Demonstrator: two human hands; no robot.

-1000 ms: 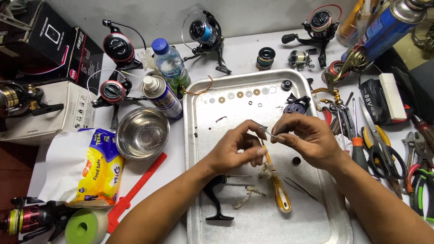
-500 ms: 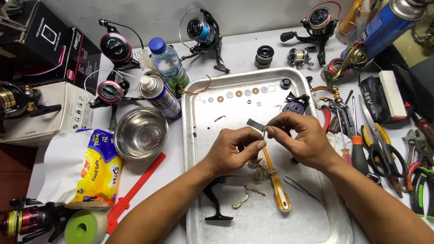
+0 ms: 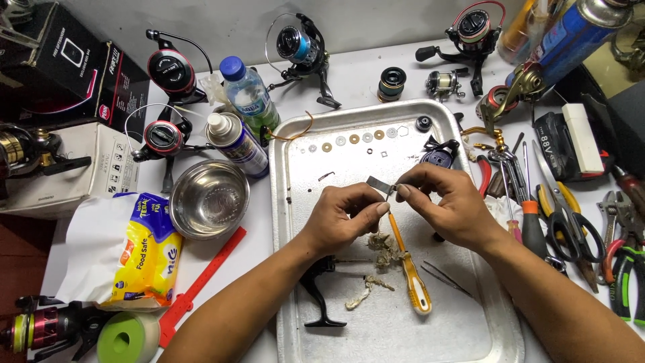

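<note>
Nearest, on the metal tray [image 3: 470, 336]: black reel handle [image 3: 317, 296], grease-soiled wad [image 3: 381, 245], yellow-handled screwdriver [image 3: 411, 279]. Above them, left hand [image 3: 346, 218] and right hand [image 3: 447, 205] meet, fingertips pinching a small flat metal part [image 3: 380, 185] from both ends, over mid-tray. Likely inspecting or wiping it. Next calls for steady grip. Beyond: a row of washers [image 3: 353, 140], then spinning reels [image 3: 299, 47].

I'm seeing the tray [image 3: 463, 128] sitting mid-bench, the bowl [image 3: 209, 199] lying to its left, the screwdriver [image 3: 408, 270] lying in it, pliers [image 3: 625, 262] lying to its right.
</note>
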